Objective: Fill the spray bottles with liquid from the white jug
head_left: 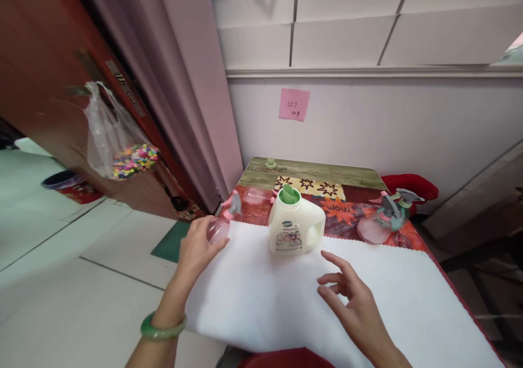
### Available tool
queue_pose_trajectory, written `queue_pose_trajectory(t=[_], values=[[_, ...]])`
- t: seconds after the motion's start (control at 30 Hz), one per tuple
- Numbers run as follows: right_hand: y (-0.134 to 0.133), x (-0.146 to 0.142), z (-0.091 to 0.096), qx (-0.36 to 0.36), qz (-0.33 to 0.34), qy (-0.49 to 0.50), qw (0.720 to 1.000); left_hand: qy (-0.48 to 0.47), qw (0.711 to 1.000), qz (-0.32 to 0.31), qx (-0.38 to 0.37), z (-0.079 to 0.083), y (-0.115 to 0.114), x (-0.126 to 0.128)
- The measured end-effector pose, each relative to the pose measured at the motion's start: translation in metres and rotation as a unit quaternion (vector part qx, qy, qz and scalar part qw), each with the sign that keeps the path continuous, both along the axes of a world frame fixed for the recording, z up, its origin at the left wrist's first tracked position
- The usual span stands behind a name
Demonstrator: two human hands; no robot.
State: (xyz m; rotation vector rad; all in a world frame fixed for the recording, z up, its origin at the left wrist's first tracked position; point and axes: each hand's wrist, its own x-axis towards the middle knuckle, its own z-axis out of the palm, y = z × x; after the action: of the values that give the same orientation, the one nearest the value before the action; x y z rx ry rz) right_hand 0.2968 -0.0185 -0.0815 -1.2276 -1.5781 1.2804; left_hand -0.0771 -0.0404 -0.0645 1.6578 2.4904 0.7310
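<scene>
The left hand (198, 248) grips a small pink translucent plastic spray bottle (224, 223), which stands upright at its fingertips. The right hand (351, 300) hovers open, fingers spread, above a white textured cloth (265, 302). A white plastic jug with a green cap (294, 226) stands just beyond and between both hands.

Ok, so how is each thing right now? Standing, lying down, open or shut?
Detergent jug: upright, green cap on.
Pink spray bottle: gripped by left hand.
Right hand: open, holding nothing.
Spray bottle on the right: tipped on its side.
Plastic bag: hanging on the door, colourful bits inside.
Sticky note: stuck on the wall.
</scene>
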Motion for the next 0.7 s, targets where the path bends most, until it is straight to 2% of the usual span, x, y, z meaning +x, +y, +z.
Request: queue_pose_trajectory(t=[0.1,0.3,0.47,0.7], values=[[-0.001,0.02,-0.016,-0.017,-0.036,-0.028,0.999,0.084,0.99,-0.081,-0.083,-0.023,0.019,-0.011],[0.0,0.043,-0.036,-0.009,-0.095,-0.085,0.992,0.12,0.974,-0.161,-0.105,-0.053,0.084,0.002],[0.009,0.054,-0.044,0.013,-0.112,-0.087,0.99,0.138,0.965,-0.201,-0.092,-0.063,0.135,0.008],[0.041,0.083,-0.053,0.01,-0.172,-0.118,0.978,0.178,0.956,-0.221,-0.081,-0.065,0.176,0.006]])
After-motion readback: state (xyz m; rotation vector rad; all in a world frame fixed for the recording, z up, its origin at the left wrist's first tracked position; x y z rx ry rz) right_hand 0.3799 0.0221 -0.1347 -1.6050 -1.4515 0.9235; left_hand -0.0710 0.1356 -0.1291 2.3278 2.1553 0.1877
